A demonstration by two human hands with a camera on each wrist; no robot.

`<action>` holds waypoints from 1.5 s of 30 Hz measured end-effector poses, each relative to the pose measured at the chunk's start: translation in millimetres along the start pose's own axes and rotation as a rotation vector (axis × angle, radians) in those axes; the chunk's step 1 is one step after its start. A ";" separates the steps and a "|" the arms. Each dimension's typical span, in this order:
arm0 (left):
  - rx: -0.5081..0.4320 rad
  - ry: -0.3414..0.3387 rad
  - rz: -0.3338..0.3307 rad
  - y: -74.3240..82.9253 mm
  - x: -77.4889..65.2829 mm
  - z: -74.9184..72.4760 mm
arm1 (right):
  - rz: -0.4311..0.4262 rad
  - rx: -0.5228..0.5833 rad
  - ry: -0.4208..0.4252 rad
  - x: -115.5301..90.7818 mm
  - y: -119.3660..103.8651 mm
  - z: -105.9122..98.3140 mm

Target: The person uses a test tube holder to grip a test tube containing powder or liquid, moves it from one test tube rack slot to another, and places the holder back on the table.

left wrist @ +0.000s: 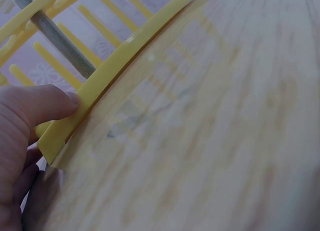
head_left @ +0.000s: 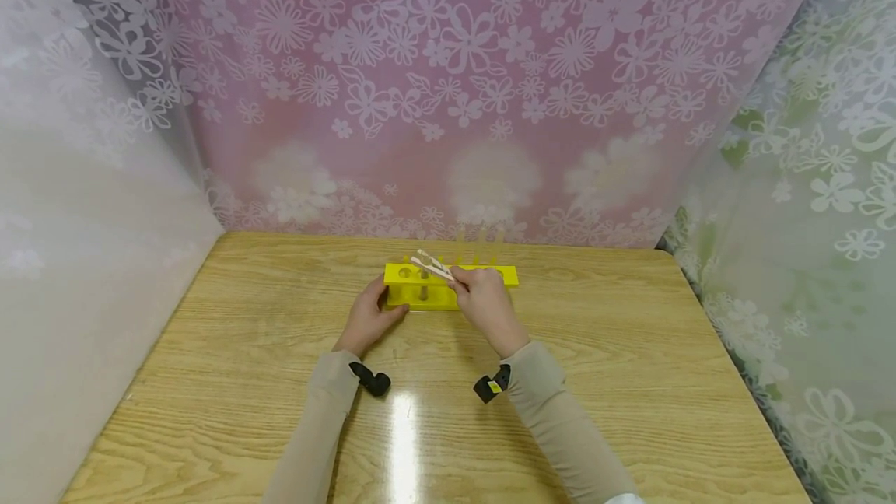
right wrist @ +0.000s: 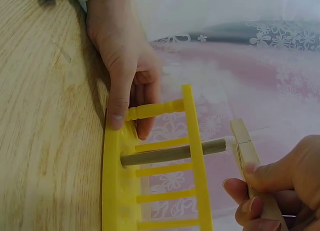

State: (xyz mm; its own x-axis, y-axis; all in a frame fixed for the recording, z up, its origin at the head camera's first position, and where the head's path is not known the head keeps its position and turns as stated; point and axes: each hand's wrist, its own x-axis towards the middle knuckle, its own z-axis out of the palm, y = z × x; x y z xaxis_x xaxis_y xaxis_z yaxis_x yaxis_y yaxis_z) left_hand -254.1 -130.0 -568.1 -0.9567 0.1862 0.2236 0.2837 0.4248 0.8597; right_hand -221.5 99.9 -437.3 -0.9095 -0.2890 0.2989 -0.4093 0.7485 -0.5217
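A yellow test tube rack (head_left: 435, 305) stands on the table. My left hand (head_left: 367, 317) grips its left end, the thumb pressed on the base's front edge and the fingers behind. One test tube (right wrist: 167, 155) with grey-brown contents stands upright in a hole near that end. A wooden test tube holder (head_left: 434, 265), like a long clothespin, is pinched between the thumb and fingers of my right hand (head_left: 488, 306). In the right wrist view the holder's tip is right at the tube's clear top. My right hand hides part of the rack's right half in the head view.
Several clear tubes (head_left: 482, 236) rise above pegs at the rack's back right. The wooden table (head_left: 595, 379) runs back to a pink flowered curtain (head_left: 420, 99). Pale curtains (head_left: 84, 201) hang at both sides.
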 end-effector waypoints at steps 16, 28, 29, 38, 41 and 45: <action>0.018 0.007 -0.001 -0.7 -0.2 0.7 | -0.050 -0.002 0.030 0.5 5.8 10.0; 0.000 -0.006 -0.011 0.4 0.7 0.1 | -0.055 -0.016 0.033 1.3 8.2 12.4; -0.001 -0.005 -0.014 0.7 0.7 0.1 | -0.055 -0.016 0.031 1.3 8.0 12.2; 0.011 0.003 -0.005 -1.0 1.0 0.7 | -0.034 -0.011 0.018 0.8 7.1 11.6; 0.013 0.002 -0.006 -1.1 1.0 0.4 | -0.025 0.002 0.009 0.9 6.6 10.9; 0.016 -0.002 -0.009 -1.3 0.9 -0.3 | 0.008 0.021 -0.022 1.0 6.1 10.1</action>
State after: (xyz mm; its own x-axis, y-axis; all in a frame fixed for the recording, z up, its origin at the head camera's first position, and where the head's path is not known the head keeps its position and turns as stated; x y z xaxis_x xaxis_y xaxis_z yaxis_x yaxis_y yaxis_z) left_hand -255.4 -130.6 -568.8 -0.9592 0.1840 0.2148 0.2758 0.4403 0.8544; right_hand -225.6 98.2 -448.3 -0.9138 -0.2964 0.2778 -0.4037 0.7378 -0.5409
